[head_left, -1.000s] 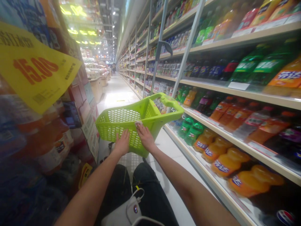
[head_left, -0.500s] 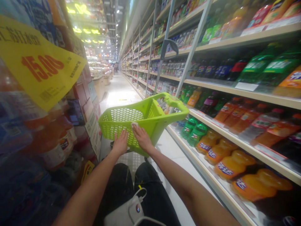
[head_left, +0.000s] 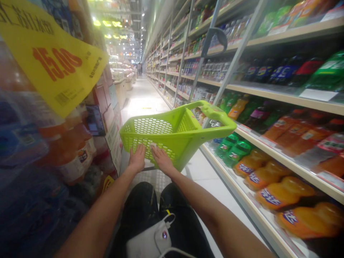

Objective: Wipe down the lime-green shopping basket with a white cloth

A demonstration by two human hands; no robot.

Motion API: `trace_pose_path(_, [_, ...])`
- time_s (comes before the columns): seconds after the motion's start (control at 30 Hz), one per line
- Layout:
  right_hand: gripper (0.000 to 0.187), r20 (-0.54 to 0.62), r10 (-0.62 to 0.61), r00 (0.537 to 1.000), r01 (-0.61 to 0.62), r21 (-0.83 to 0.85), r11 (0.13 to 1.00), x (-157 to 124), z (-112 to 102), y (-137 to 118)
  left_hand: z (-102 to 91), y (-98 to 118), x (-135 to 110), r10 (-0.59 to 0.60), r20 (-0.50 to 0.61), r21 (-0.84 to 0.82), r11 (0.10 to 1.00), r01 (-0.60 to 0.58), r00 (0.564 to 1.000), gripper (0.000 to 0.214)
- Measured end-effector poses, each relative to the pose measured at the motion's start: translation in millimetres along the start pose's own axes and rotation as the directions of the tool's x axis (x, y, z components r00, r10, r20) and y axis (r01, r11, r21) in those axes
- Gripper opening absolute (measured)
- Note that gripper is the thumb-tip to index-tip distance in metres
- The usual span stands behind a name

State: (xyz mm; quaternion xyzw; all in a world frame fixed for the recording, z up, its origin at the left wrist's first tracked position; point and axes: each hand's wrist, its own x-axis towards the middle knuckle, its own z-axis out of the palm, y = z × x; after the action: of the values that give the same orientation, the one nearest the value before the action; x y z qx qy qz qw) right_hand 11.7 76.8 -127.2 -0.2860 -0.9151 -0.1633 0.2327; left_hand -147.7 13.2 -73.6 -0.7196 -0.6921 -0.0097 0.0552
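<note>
A lime-green shopping cart basket (head_left: 185, 143) with honeycomb-holed walls stands crosswise in front of my knees, its handle pointing right. My left hand (head_left: 137, 157) lies against the near side wall with its fingers stretched out. Beside it, my right hand (head_left: 161, 160) presses on the same wall below the rim. A small white cloth or tissue (head_left: 153, 145) shows at the right fingertips; most of it is hidden under the hand. No goods are visible inside the part of the basket I can see.
Shelves of drink bottles (head_left: 271, 193) line the right side. Stacked bottles and boxes stand close on the left, under a yellow price sign (head_left: 57, 61). A white power bank (head_left: 149, 240) with a cable rests on my lap. The tiled aisle (head_left: 146, 95) runs ahead.
The view has shifted, so the surroundings sit further right. My right hand has slid lower on the cart wall, away from the rim and the handle end. The left hand stays at the wall.
</note>
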Motion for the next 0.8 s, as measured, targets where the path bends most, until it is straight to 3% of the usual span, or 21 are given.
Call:
trace_pose_path(0.23, [0.047,-0.069,0.035,0.997,-0.032,0.044,0.999,57,-11,-3,7.3,-25,7,-0.05,-0.091,-0.008,0.999,0.05,0.995,0.068])
trace_pose_path(0.47, [0.046,0.05,-0.041,0.998,0.039,0.05,0.998,35,24,-16,19.2,-38,-4,-0.075,-0.077,-0.017,0.997,0.074,0.994,0.067])
trace_pose_path(0.57, [0.044,0.045,-0.078,0.996,0.075,0.07,0.995,40,33,-26,25.1,-48,-7,-0.1,-0.052,-0.012,0.995,0.1,0.994,0.066])
trace_pose_path(0.8, [0.046,-0.046,-0.106,0.993,0.11,0.1,0.989,114,24,-50,27.1,-80,-4,-0.188,-0.105,-0.005,0.982,0.189,0.977,0.066])
